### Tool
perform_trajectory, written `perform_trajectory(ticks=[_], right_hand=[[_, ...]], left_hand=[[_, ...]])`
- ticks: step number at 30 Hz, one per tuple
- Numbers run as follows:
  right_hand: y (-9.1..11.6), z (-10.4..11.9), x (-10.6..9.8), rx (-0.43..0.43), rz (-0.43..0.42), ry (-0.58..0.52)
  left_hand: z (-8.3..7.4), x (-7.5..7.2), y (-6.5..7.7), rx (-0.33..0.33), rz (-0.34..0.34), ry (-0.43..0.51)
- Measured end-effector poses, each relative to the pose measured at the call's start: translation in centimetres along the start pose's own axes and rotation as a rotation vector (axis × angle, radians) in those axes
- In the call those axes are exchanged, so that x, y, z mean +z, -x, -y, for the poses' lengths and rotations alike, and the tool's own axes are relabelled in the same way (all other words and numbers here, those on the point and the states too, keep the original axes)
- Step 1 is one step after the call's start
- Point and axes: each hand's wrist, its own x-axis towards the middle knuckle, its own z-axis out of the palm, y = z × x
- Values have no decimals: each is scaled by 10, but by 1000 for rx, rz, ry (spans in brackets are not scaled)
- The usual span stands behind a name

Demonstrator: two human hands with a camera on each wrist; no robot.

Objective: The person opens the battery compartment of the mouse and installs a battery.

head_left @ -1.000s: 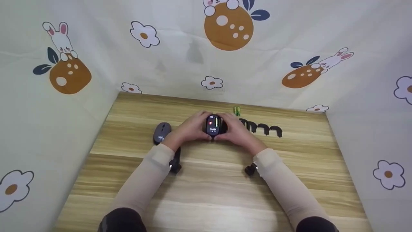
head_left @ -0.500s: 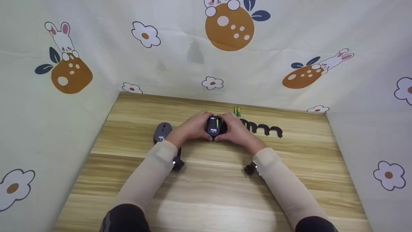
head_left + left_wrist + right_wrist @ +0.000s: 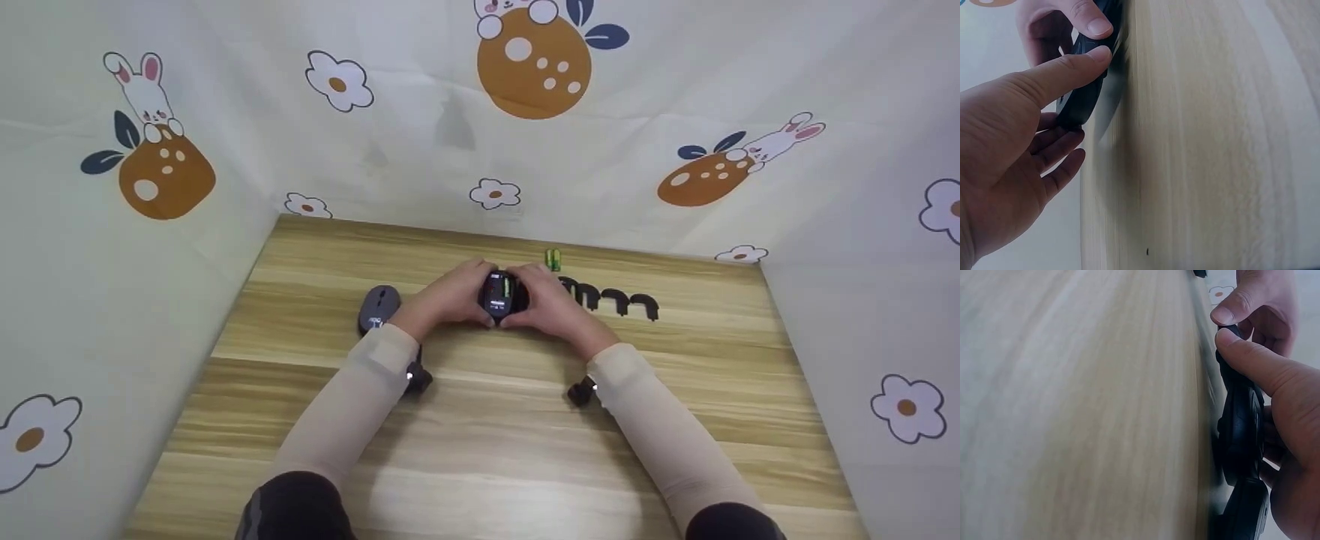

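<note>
Between both hands is a black computer mouse, underside up, with a label and a green battery showing in its open slot. My left hand holds its left side, and my right hand holds the right side. In the left wrist view, the left thumb presses the mouse's near edge while other fingers curl at its end. The right wrist view has the right thumb on the same edge, close to the left thumb. The mouse's far side is hidden by the hands.
A grey mouse lies left of the left wrist. Two green batteries lie behind the right hand. Several black arched pieces stand in a row to the right. A patterned cloth wall borders the wooden table.
The mouse has shifted very slightly right and its underside tilts a little differently; the bright red light on it has dimmed. The left forearm has moved slightly right. Both hands keep their hold.
</note>
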Motion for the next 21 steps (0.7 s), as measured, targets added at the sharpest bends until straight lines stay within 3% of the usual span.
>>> perform_trajectory(ticks=[8, 21], right_hand=[[0, 0, 2, -41, -1, 39], [1, 6, -1, -25, 19, 107]], left_hand=[[-3, 1, -2, -9, 14, -27], [-3, 0, 2, -38, 44, -13]])
